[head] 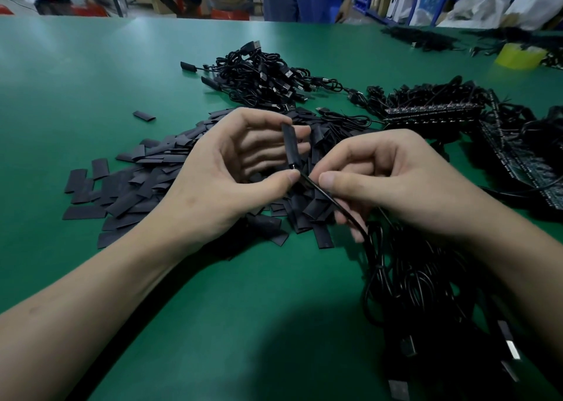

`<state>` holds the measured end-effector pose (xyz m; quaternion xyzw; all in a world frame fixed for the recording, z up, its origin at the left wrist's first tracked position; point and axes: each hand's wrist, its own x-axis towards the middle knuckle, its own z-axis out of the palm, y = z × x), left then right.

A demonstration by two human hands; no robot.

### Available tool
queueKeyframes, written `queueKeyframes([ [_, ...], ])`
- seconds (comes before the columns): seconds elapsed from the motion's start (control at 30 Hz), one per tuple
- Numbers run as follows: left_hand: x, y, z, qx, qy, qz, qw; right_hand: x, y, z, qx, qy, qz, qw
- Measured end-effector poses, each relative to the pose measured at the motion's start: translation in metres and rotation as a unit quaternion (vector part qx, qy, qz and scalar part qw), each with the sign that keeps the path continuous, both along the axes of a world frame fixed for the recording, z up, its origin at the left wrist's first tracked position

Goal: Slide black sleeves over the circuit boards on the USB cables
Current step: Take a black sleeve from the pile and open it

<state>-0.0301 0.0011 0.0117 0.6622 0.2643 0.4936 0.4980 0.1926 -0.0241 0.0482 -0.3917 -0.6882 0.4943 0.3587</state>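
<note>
We are holding one black sleeve (288,146) nearly upright above the green table (91,80). Our left hand (219,172) is pinching it: the thumb is pressing at the sleeve's lower end while the curled fingers are closing behind its upper part. A thin black cable (330,199) is emerging from the bottom of the sleeve and running down to the right, where our right hand (396,184) is gripping it between thumb and forefinger, close beside the left thumb. We cannot tell whether a circuit board is lying inside the sleeve. Below the right hand the cable is joining a tangled cable bundle (426,294), whose USB plugs (511,346) are lying at the near right edge. Beneath and to the left of both hands a pile of loose sleeves (143,184) is spreading flat over the table, with a stray sleeve (143,116) lying apart beyond it. Farther back a heap of coiled cables (259,74) is resting, and to its right circuit-board panels (432,111) are lying among more wires. A roll of yellow tape (521,55) is standing near the far right edge.
</note>
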Motion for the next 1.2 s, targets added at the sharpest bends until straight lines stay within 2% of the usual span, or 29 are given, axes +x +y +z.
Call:
queueKeyframes([
  [0.07, 0.0, -0.001, 0.0, -0.006, -0.007, -0.006, 1.0, -0.001, 0.001, -0.002, 0.021, -0.008, -0.012, 1.0],
  [0.13, 0.001, -0.002, 0.001, -0.012, -0.011, -0.01, 1.0, -0.003, 0.001, -0.006, 0.094, -0.035, -0.045, 0.994],
  [0.3, 0.005, -0.005, -0.001, -0.026, -0.006, -0.018, 0.999, -0.004, -0.001, -0.011, 0.278, -0.117, -0.098, 0.949],
  [0.5, 0.005, -0.006, -0.001, -0.026, 0.013, -0.01, 1.0, -0.003, 0.0, -0.011, 0.389, -0.17, -0.103, 0.899],
  [0.67, 0.005, -0.006, -0.002, -0.023, 0.034, 0.003, 0.999, -0.005, -0.002, -0.015, 0.446, -0.209, -0.125, 0.861],
  [0.83, 0.005, -0.007, -0.001, -0.007, 0.049, 0.019, 0.999, -0.009, -0.003, -0.016, 0.441, -0.197, -0.148, 0.863],
  [1.07, 0.005, -0.004, -0.002, 0.01, 0.046, 0.063, 0.997, -0.009, -0.003, -0.009, 0.313, -0.147, -0.146, 0.927],
  [1.13, 0.003, -0.002, -0.002, 0.009, 0.025, 0.093, 0.995, -0.007, -0.002, -0.008, 0.261, -0.19, -0.126, 0.938],
  [1.2, 0.001, 0.001, -0.001, 0.008, 0.002, 0.132, 0.991, -0.004, 0.002, -0.008, 0.245, -0.268, -0.106, 0.926],
])
